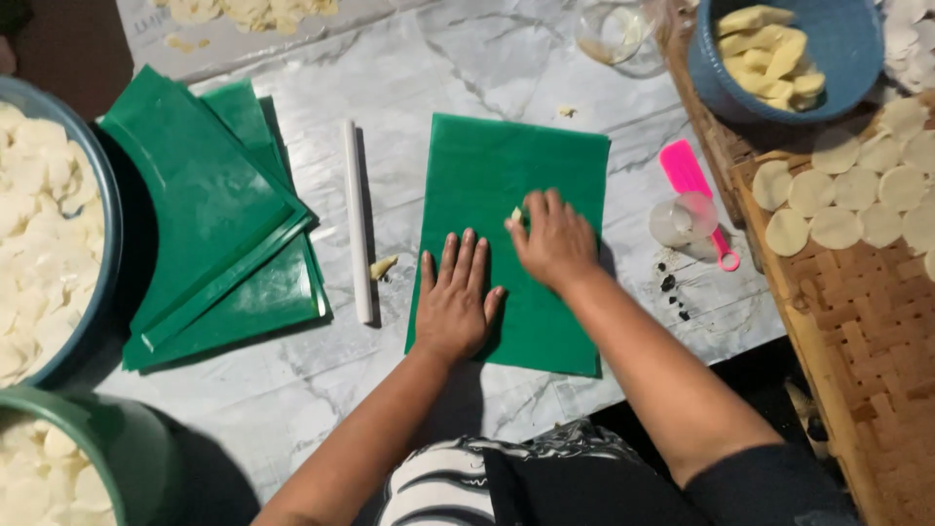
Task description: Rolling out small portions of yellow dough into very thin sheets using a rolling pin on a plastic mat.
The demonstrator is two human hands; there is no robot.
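The right hand [555,239] pinched a dough bit [516,214] above the green sheet [506,156]; the left hand [456,297] lay flat, empty, just beside.

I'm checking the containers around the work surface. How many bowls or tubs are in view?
3: a blue tub at the left edge, a green tub at bottom left, a blue bowl at top right. All are cut off by the frame.

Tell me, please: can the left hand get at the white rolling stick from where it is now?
Probably yes. The left hand lies flat on the green sheet, and the white rolling stick lies just to its left on the marble table, with nothing between them.
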